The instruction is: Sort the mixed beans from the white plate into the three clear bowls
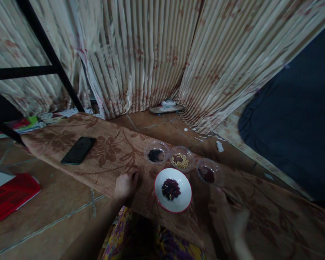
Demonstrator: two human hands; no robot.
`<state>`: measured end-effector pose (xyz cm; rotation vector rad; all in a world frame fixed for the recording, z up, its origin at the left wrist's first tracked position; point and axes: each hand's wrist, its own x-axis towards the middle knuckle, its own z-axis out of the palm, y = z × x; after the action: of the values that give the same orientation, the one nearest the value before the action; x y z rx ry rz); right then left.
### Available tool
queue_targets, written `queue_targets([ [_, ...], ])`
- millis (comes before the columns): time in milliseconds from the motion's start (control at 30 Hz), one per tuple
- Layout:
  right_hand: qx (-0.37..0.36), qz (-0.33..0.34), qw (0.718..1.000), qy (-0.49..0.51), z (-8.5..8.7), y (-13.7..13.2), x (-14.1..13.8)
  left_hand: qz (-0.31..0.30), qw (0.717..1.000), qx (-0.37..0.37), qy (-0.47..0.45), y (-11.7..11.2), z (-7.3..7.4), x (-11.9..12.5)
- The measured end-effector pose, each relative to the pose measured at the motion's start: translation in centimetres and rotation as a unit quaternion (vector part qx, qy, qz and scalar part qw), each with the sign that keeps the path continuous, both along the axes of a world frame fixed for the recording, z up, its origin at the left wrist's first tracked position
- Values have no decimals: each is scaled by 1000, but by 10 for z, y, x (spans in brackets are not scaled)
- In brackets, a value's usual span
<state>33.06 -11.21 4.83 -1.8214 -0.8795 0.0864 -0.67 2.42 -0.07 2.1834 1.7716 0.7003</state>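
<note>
Facing upward, the round bowl (185,190) sits between left hand (126,182), curled closed, and right hand (230,213), grip unclear.

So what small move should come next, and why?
Perhaps bring the right hand to the red-rimmed white bowl and pick out one of its beans: they look mixed, while the three clear cups nearby hold black, yellow and dark red ones separately.

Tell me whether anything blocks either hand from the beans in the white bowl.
Nothing visible stands between the left hand or right hand and the white bowl; only cloth lies between. The bowl's raised red rim surrounds the beans, so the hands would probably need to come in over it.
</note>
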Motion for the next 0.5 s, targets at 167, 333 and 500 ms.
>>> queue_targets([
  [167, -39, 49, 997, 54, -3, -11, -38, -3, 1000, -2, -6, -2, 1, 0],
  [333, -84, 144, 986, 25, -14, -19, -56, -1, 1000, -2, -3, -2, 2, 1],
  [500, -84, 166, 982, -33, -20, -21, -58, -4, 1000, 0, -7, -2, 3, 1],
])
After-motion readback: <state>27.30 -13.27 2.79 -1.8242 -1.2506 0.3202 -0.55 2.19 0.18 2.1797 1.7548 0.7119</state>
